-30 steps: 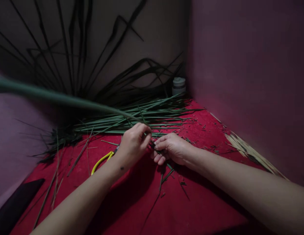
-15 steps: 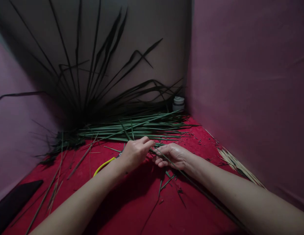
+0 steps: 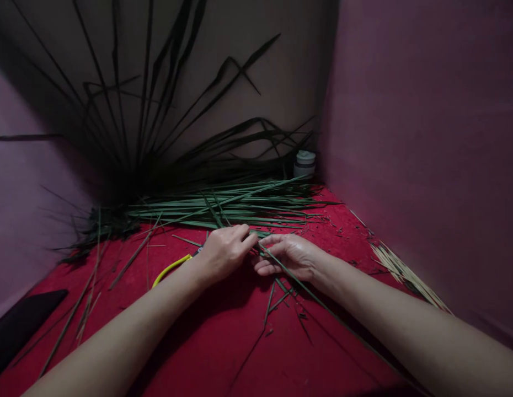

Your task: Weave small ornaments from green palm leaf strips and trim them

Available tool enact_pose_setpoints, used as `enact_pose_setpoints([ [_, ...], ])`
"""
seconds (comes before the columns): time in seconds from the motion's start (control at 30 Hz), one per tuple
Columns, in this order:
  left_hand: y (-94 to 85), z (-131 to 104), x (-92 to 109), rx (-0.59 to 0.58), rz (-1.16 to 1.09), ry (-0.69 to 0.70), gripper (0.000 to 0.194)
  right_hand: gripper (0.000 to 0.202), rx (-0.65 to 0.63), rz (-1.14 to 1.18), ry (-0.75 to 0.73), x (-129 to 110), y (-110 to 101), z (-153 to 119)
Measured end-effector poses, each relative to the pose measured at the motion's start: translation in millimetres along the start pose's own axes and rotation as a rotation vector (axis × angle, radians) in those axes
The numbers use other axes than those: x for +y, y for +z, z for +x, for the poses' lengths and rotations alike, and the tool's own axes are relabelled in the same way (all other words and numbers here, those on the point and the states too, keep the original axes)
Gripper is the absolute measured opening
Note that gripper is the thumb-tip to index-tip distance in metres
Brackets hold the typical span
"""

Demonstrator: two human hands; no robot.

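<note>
A long, narrow green palm leaf point(image 3: 306, 288) runs from between my hands down toward the lower right, below my right forearm. My left hand point(image 3: 228, 248) has its fingers pinched on the near end of this leaf. Palm up and fingers curled, my right hand point(image 3: 290, 256) holds the leaf by the fingertips close beside the left. The exact grip at the leaf's tip is partly hidden by the fingers. Just behind my left wrist lies a yellow-handled cutting tool point(image 3: 174, 268), mostly covered by the arm.
Beyond my hands lies a pile of green leaf strips point(image 3: 240, 207) on the red cloth point(image 3: 318, 353). A dark palm frond point(image 3: 140, 160) fans up the back wall, near a lidded white jar point(image 3: 305, 164). Pale stripped ribs point(image 3: 405, 270) lie at right, a black flat object point(image 3: 28, 325) at left.
The view has tilted down slightly. Both hands stay close together on the leaf, and its trailing length now stands a little farther off my right forearm.
</note>
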State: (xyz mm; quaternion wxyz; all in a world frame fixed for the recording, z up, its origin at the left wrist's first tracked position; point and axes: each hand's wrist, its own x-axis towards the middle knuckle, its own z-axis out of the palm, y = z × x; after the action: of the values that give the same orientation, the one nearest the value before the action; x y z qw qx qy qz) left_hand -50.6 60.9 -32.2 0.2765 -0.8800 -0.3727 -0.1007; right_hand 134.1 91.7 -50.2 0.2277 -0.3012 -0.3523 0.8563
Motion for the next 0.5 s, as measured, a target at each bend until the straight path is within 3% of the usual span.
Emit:
enact_pose_setpoints([
  [0.3, -1.3, -1.4, -1.5, -0.04, 0.029, 0.071, 0.018, 0.015, -0.014, 0.107, -0.012, -1.7, 0.7, -0.9],
  [0.5, -0.8, -0.6, -1.5, -0.057, 0.029, 0.064, 0.021, 0.011, 0.015, 0.041, -0.017, -0.6, 2.9, -1.5],
])
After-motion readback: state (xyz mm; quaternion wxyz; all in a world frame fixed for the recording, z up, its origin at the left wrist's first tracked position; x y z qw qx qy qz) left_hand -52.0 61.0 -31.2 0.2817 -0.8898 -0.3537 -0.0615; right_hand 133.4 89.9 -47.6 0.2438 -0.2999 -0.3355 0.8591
